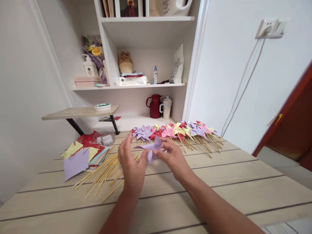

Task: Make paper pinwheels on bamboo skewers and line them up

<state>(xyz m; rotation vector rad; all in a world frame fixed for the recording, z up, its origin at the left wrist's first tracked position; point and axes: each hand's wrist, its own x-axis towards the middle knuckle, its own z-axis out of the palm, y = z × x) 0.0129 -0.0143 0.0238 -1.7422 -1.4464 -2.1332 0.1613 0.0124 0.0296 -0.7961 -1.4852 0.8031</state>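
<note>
A light purple paper pinwheel (151,150), its corners folded toward the middle, is held up between my two hands above the wooden table. My right hand (173,159) pinches its right side between thumb and fingers. On the other side, my left hand (133,165) curves around the paper, with the thumb against its lower left edge; my left fingertips are partly hidden. Thin wooden sticks (104,175) lie loosely beside my left hand. Behind my hands rest several finished pinwheels (180,130) on sticks, in purple, red, pink and yellow.
Cut paper sheets (77,162) are piled at the left, near a clear plastic packet (107,139). A small raised stand (80,112) is behind them. A red jug (155,106) and a cup (167,108) stand in the shelf unit. A cable (246,87) hangs on the right wall.
</note>
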